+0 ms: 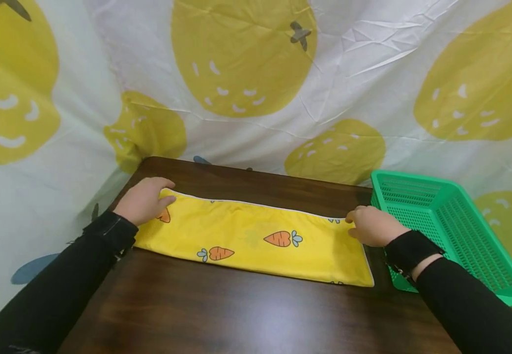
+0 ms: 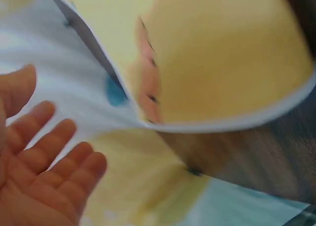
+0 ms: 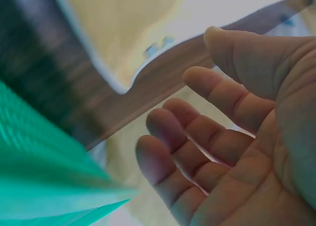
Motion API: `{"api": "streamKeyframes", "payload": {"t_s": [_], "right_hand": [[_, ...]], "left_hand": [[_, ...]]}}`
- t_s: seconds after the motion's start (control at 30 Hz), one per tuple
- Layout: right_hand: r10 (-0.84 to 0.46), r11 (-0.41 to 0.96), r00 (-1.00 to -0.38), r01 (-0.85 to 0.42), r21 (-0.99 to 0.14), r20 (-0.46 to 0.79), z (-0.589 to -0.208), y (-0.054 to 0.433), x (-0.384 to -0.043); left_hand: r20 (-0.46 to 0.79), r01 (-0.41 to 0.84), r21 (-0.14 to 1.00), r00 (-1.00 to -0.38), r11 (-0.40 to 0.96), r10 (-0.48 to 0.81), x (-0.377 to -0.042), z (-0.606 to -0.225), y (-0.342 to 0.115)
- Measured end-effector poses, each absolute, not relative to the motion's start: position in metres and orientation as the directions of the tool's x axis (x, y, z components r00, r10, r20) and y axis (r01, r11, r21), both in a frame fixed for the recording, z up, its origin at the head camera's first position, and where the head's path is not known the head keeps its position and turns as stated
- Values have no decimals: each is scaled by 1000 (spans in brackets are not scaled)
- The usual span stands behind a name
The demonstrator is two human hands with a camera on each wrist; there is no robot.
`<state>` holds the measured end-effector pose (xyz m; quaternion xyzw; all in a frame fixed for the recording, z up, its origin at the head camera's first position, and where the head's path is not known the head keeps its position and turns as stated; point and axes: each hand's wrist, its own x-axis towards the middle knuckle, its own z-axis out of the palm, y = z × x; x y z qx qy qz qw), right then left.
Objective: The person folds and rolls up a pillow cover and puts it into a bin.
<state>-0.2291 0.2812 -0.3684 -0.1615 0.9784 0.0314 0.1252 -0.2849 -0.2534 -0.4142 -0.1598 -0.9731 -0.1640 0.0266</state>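
A yellow cloth [image 1: 247,231] with printed carrots and white edging lies as a long folded strip across the brown table [image 1: 256,314]. At its left end is my left hand [image 1: 143,200]. The left wrist view shows this hand's fingers [image 2: 64,137] loosely bent and apart from the cloth [image 2: 212,63], with nothing in the grasp. By the far right corner hovers my right hand [image 1: 373,226]. In the right wrist view its fingers [image 3: 197,137] are relaxed and spread beside the cloth's corner [image 3: 118,63], and they hold nothing.
A green plastic basket [image 1: 452,184] with mesh walls stands at the table's right side, close to the right wrist. Behind and to the left hangs a white curtain [image 1: 349,73] with large yellow fruit prints, reaching the table's far edge.
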Motion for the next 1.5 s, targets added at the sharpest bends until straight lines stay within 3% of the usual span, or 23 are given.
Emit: {"api": "streamKeyframes", "payload": {"t_s": [0.23, 0.47, 0.67, 0.83, 1.3, 1.5], "right_hand": [[-406, 913, -893, -403, -52, -194, -383, 267, -170], [-405, 902, -906, -374, -215, -122, -424, 275, -132], [-357, 897, -920, -291, -333, -159, -450, 291, -125], [-381, 884, -916, -321, -340, -125, -455, 299, -128], [-286, 871, -957, -237, -431, -52, -467, 305, -135], [-268, 882, -963, -246, -403, 2, -471, 300, -137]], "left_hand": [[49, 425, 190, -904, 885, 424, -211, -424, -225], [10, 345, 217, -936, 913, 351, -176, -446, -231], [-57, 226, 294, -966, 929, 253, -182, -457, -243], [-88, 145, 293, -980, 945, 177, -187, -464, -249], [-32, 127, 277, -990, 952, 141, -209, -474, -254], [-12, 171, 281, -983, 944, 181, -234, -474, -257]]}}
